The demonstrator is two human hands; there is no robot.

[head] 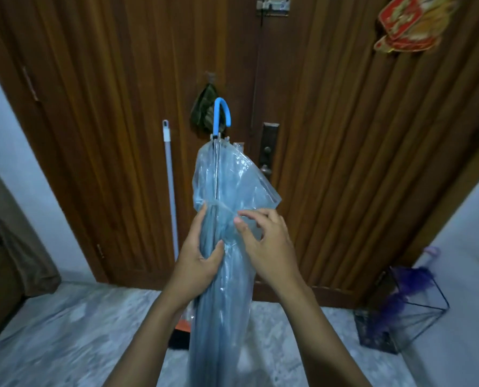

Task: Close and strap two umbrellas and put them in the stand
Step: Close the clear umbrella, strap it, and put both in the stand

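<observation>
A folded clear-blue umbrella point(227, 180) with a blue crook handle stands upright in front of me, handle at the top. My left hand point(197, 261) is wrapped around its gathered canopy at mid-height. My right hand point(269, 241) pinches a thin clear strap or fold of the canopy just right of the shaft, thumb and fingertips closed on the plastic. Above my hands the canopy hangs loose and puffed out. A purple umbrella point(408, 286) sits in the black wire stand point(430, 311) at the lower right by the wall.
A brown wooden door point(330, 135) fills the view ahead, with a lock plate and a small bag on a hook. A broom with a white handle point(171, 191) leans against it to the left. The floor is grey marble.
</observation>
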